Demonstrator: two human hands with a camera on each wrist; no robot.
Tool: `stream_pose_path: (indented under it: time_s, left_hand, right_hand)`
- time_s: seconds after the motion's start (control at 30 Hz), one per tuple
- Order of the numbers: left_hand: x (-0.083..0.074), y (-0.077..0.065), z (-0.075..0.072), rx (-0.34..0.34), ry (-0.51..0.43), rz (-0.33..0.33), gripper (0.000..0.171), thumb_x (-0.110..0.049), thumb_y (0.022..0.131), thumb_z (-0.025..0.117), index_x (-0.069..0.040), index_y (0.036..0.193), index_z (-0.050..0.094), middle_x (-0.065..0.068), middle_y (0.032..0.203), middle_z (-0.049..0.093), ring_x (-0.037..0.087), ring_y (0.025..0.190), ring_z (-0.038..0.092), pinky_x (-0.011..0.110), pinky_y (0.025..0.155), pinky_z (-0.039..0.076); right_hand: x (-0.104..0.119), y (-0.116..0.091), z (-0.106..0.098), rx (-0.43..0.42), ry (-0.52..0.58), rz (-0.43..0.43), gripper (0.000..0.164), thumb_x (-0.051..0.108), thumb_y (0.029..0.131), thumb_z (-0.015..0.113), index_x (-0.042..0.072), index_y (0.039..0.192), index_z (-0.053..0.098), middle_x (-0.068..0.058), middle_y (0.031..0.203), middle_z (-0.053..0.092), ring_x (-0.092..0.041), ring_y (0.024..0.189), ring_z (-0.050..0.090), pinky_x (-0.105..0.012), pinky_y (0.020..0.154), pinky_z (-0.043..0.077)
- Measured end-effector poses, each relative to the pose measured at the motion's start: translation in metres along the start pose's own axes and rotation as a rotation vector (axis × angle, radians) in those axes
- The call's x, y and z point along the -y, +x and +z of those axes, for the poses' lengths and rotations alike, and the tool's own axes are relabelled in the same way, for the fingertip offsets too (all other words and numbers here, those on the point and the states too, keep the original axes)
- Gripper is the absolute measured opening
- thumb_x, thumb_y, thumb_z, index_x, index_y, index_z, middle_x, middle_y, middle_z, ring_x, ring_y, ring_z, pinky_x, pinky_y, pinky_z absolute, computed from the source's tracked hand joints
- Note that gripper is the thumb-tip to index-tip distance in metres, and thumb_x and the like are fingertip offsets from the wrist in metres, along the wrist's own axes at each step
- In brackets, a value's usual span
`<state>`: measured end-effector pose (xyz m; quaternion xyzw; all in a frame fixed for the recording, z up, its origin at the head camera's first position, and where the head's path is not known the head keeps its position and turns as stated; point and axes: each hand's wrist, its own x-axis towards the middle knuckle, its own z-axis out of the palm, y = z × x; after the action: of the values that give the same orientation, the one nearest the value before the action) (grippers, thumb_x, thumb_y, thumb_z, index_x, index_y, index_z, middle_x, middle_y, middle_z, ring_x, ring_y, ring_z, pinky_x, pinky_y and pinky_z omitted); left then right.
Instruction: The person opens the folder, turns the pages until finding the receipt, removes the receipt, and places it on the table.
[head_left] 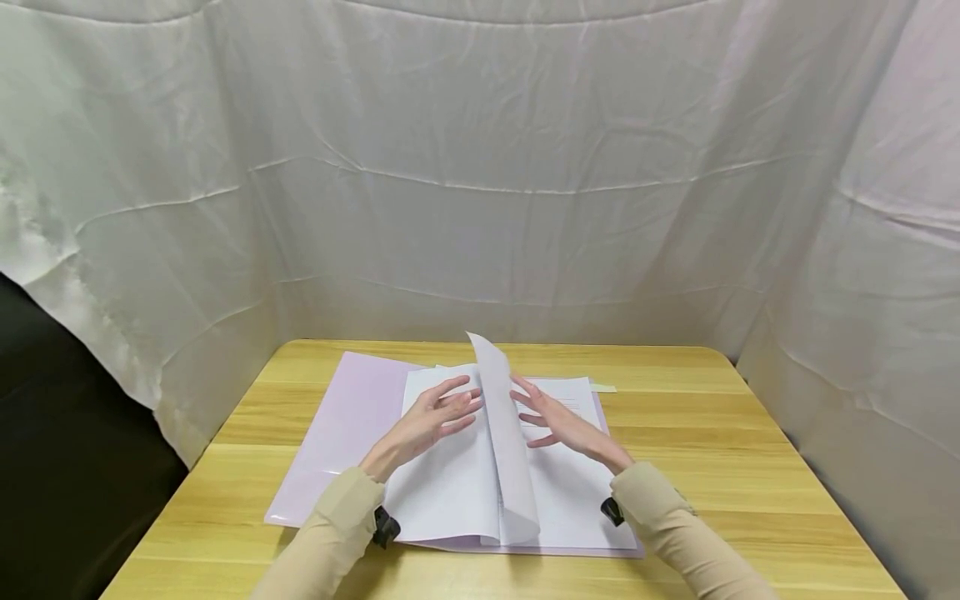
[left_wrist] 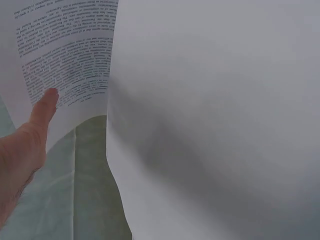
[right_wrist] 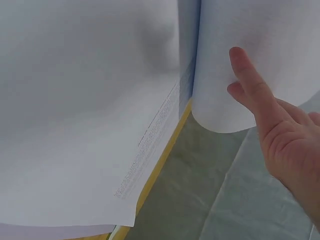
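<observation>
Fingers (head_left: 450,386) of the left hand (head_left: 420,429) and of the right hand (head_left: 566,425) are extended and spread apart, neither set curled round anything. Thin, smooth white paper makes up the raised sheet (head_left: 508,442), which stands on edge at the lower centre of the head view, its length bowed into a long curve. Flat white pages lie to both sides, the left page (head_left: 442,492) looking blank and the right page (head_left: 577,500) bearing small print. Beneath them is a glossy lavender folder (head_left: 345,425), its bare cover at lower left; a pale green tab (head_left: 602,388) juts out past the pages' upper right. All this rests on a yellow wood-grained counter (head_left: 727,483). Creased grey-white cloth (head_left: 487,233) hangs across the back and sides, with a black area (head_left: 67,450) at lower left. Paper fills the right of the left wrist view, blocking much of it. The raised sheet is between the hands, close to the fingertips of both; whether they touch it, I cannot tell.
</observation>
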<state>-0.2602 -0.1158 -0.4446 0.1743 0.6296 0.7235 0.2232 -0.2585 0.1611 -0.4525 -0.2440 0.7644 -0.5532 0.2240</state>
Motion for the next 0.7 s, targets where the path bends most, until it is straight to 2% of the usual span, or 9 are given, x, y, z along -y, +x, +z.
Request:
stream_pose_path:
  time_s: [0.1, 0.17, 0.27, 0.37, 0.5, 0.6, 0.7]
  left_hand:
    - [-0.0005, 0.0005, 0.0002, -0.015, -0.010, 0.001, 0.061, -0.015, 0.107, 0.049, 0.000, 0.159, 0.020, 0.029, 0.158, 0.037, 0.032, 0.140, 0.052, 0.039, 0.113, 0.047]
    - [-0.0006, 0.0006, -0.0001, -0.030, -0.006, 0.002, 0.060, -0.014, 0.106, 0.050, 0.000, 0.158, 0.022, 0.027, 0.154, 0.044, 0.024, 0.130, 0.061, 0.040, 0.112, 0.048]
    - [-0.0004, 0.0009, -0.0006, -0.052, 0.003, -0.002, 0.059, -0.013, 0.106, 0.050, 0.001, 0.157, 0.024, 0.017, 0.137, 0.062, 0.011, 0.113, 0.067, 0.041, 0.111, 0.050]
    - [0.0010, 0.0017, -0.0014, -0.081, 0.016, -0.013, 0.059, -0.014, 0.106, 0.051, 0.003, 0.156, 0.025, 0.002, 0.121, 0.066, 0.006, 0.103, 0.067, 0.036, 0.104, 0.055]
    - [0.0030, 0.0027, -0.0027, -0.109, 0.024, -0.030, 0.062, -0.016, 0.106, 0.052, 0.005, 0.156, 0.023, 0.008, 0.125, 0.065, 0.005, 0.099, 0.067, 0.028, 0.091, 0.059]
    - [0.0033, 0.0018, -0.0036, -0.112, 0.028, -0.038, 0.060, -0.015, 0.105, 0.053, 0.005, 0.154, 0.026, 0.015, 0.130, 0.064, 0.007, 0.099, 0.069, 0.027, 0.086, 0.060]
    - [0.0035, 0.0000, -0.0045, -0.107, 0.026, -0.037, 0.055, -0.013, 0.104, 0.054, 0.004, 0.152, 0.031, 0.016, 0.128, 0.067, 0.008, 0.098, 0.070, 0.028, 0.084, 0.061]
  right_hand:
    - [0.0001, -0.0002, 0.0009, 0.006, -0.012, 0.004, 0.063, 0.054, 0.108, 0.012, 0.026, 0.164, 0.002, -0.019, 0.170, 0.009, -0.054, 0.149, 0.025, -0.064, 0.102, 0.050]
    - [0.0007, -0.0002, 0.0016, 0.005, -0.014, 0.007, 0.062, 0.054, 0.108, 0.012, 0.027, 0.164, 0.004, -0.019, 0.170, 0.010, -0.054, 0.149, 0.024, -0.065, 0.102, 0.050]
    - [0.0013, 0.0000, 0.0026, 0.008, -0.011, 0.007, 0.062, 0.054, 0.108, 0.014, 0.026, 0.164, 0.004, -0.019, 0.170, 0.010, -0.055, 0.149, 0.023, -0.066, 0.103, 0.049]
    - [0.0016, 0.0004, 0.0039, 0.014, -0.017, 0.005, 0.064, 0.054, 0.108, 0.014, 0.024, 0.164, 0.005, -0.020, 0.170, 0.011, -0.055, 0.149, 0.023, -0.067, 0.103, 0.048]
    - [0.0011, 0.0004, 0.0052, 0.024, -0.030, 0.000, 0.064, 0.054, 0.108, 0.013, 0.022, 0.164, 0.006, -0.021, 0.169, 0.012, -0.055, 0.149, 0.023, -0.068, 0.103, 0.047]
    - [0.0002, 0.0001, 0.0053, 0.030, -0.034, -0.003, 0.064, 0.053, 0.109, 0.012, 0.022, 0.164, 0.006, -0.022, 0.169, 0.012, -0.054, 0.150, 0.022, -0.068, 0.105, 0.046]
    - [-0.0009, -0.0006, 0.0051, 0.035, -0.039, -0.001, 0.063, 0.052, 0.109, 0.011, 0.021, 0.164, 0.006, -0.021, 0.169, 0.013, -0.053, 0.150, 0.022, -0.068, 0.106, 0.045]
